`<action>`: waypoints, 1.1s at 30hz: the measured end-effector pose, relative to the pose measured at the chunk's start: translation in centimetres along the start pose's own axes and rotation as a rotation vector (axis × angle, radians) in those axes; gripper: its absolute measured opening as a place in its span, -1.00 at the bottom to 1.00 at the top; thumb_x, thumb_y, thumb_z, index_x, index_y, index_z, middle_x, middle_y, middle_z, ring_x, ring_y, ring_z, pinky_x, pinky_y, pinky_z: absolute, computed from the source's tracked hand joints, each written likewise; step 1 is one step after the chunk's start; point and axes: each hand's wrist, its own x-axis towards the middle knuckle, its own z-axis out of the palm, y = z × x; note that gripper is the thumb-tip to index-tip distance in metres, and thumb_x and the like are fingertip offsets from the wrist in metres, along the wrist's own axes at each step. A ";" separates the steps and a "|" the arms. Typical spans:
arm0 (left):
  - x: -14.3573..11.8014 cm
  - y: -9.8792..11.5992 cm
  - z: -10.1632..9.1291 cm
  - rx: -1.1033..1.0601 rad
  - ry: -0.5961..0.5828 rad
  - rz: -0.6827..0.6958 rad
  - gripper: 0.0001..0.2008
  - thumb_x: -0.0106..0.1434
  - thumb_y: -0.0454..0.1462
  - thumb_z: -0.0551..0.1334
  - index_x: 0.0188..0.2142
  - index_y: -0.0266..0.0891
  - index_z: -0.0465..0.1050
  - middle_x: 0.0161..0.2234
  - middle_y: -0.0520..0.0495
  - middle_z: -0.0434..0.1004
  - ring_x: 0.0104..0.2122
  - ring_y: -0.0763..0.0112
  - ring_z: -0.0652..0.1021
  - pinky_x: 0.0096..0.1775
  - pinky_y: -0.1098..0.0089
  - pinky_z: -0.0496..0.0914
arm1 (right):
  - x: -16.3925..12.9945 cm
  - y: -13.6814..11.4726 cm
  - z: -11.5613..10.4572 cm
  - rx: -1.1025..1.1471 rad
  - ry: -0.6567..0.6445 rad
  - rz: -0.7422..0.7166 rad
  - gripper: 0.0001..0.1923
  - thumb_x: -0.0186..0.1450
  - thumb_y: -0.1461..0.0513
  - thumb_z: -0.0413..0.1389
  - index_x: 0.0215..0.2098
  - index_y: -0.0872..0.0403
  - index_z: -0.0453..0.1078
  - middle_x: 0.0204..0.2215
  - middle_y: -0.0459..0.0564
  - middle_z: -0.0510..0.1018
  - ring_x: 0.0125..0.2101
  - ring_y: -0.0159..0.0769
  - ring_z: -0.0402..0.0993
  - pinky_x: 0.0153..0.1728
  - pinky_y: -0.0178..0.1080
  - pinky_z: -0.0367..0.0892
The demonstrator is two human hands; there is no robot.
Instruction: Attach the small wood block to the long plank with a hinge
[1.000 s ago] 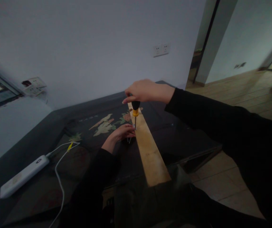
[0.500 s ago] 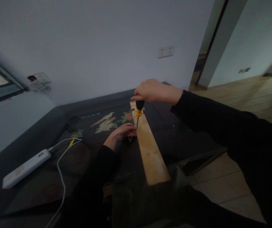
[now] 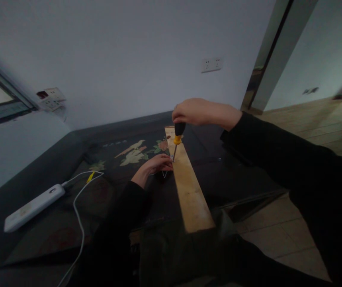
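Upright, the black-and-yellow screwdriver point(image 3: 177, 137) stands on the pale plank point(image 3: 188, 187).

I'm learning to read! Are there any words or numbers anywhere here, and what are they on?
None can be read.
Dark table: a short row of pale marks beside the painted flowers, too small and blurred to read.
White power bank: a small dark mark, no letters to make out.
Screwdriver in the right hand, wooden board by the left hand, wall sockets: no writing shows.
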 end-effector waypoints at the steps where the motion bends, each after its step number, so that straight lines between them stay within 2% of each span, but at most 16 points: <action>1: -0.1 0.1 0.1 0.003 0.002 -0.002 -0.90 0.30 -0.47 0.19 -0.31 -0.29 0.36 -0.51 -0.05 0.59 -0.51 0.45 0.63 -0.44 0.53 0.51 | 0.1 -0.2 0.3 -0.031 0.020 0.037 -0.59 0.43 0.12 -0.06 0.01 0.13 0.53 -0.14 0.15 0.61 -0.19 -0.17 0.47 -0.24 -0.18 0.14; 6: 0.0 0.0 -0.1 0.007 -0.017 0.004 -0.96 0.30 -0.42 0.22 -0.29 -0.31 0.38 -0.50 -0.08 0.60 -0.51 0.44 0.63 -0.43 0.52 0.51 | 0.3 -1.0 1.3 -0.109 0.111 0.148 -0.47 0.47 0.03 -0.17 0.01 0.14 0.53 -0.17 0.19 0.61 -0.17 -0.14 0.48 -0.23 -0.19 0.13; 9: 0.3 -0.2 -0.2 0.007 -0.003 0.013 -0.94 0.31 -0.35 0.24 -0.29 -0.33 0.39 -0.49 -0.11 0.60 -0.51 0.42 0.63 -0.45 0.50 0.51 | 0.2 -0.7 1.2 -0.053 0.102 0.148 -0.46 0.46 -0.03 -0.15 0.00 0.13 0.53 -0.18 0.17 0.61 -0.19 -0.16 0.48 -0.25 -0.20 0.13; 13: 0.6 -0.2 -0.1 0.028 0.043 -0.013 -0.97 0.30 -0.38 0.23 -0.25 -0.32 0.40 -0.49 -0.11 0.60 -0.51 0.42 0.63 -0.43 0.48 0.51 | 0.0 0.4 0.6 0.074 0.025 -0.029 -0.53 0.39 0.00 0.02 0.06 0.13 0.50 -0.14 0.13 0.60 -0.21 -0.22 0.46 -0.25 -0.21 0.16; 15: 0.6 -0.2 -0.1 0.042 0.058 -0.023 -0.94 0.29 -0.39 0.23 -0.22 -0.31 0.40 -0.49 -0.10 0.60 -0.50 0.41 0.63 -0.42 0.47 0.52 | -0.1 0.8 0.3 0.106 -0.016 -0.113 -0.57 0.38 0.07 0.04 0.06 0.13 0.49 -0.12 0.11 0.60 -0.21 -0.23 0.45 -0.23 -0.21 0.18; 17: 0.5 -0.1 -0.1 0.036 0.054 -0.022 -0.94 0.29 -0.38 0.24 -0.23 -0.30 0.41 -0.49 -0.10 0.60 -0.50 0.41 0.63 -0.42 0.47 0.52 | -0.1 0.8 0.2 0.106 -0.052 -0.128 -0.61 0.40 0.13 0.01 0.05 0.12 0.51 -0.12 0.10 0.61 -0.20 -0.23 0.45 -0.23 -0.20 0.18; 21: 0.4 -0.1 -0.3 0.011 0.040 -0.020 -0.97 0.29 -0.40 0.23 -0.28 -0.28 0.40 -0.50 -0.08 0.59 -0.50 0.40 0.63 -0.43 0.48 0.51 | 0.0 0.2 0.6 0.018 -0.050 -0.012 -0.63 0.41 0.15 -0.03 0.03 0.08 0.53 -0.14 0.11 0.62 -0.20 -0.20 0.47 -0.25 -0.18 0.18; 28: 0.5 -0.4 -0.5 -0.013 0.007 0.015 -0.92 0.27 -0.38 0.29 -0.30 -0.29 0.39 -0.50 -0.08 0.60 -0.50 0.42 0.63 -0.44 0.48 0.51 | 0.4 -1.3 1.4 -0.120 0.063 0.152 -0.47 0.46 0.01 -0.14 0.02 0.17 0.51 -0.20 0.23 0.60 -0.20 -0.12 0.49 -0.26 -0.17 0.17; 31: 0.4 -0.3 -0.5 0.000 0.003 0.008 -0.93 0.28 -0.38 0.27 -0.28 -0.30 0.38 -0.49 -0.08 0.60 -0.51 0.43 0.62 -0.46 0.51 0.50 | 0.3 -1.3 1.4 -0.089 0.070 0.187 -0.45 0.45 -0.04 -0.13 -0.01 0.17 0.51 -0.20 0.22 0.60 -0.22 -0.12 0.48 -0.26 -0.17 0.17; 33: 0.3 -0.3 -0.4 0.003 0.002 0.012 -0.94 0.28 -0.40 0.26 -0.28 -0.30 0.38 -0.49 -0.08 0.60 -0.50 0.44 0.63 -0.44 0.51 0.51 | 0.0 -0.8 1.1 -0.036 0.057 0.154 -0.47 0.42 -0.07 -0.06 0.03 0.14 0.49 -0.18 0.19 0.59 -0.22 -0.14 0.47 -0.26 -0.18 0.16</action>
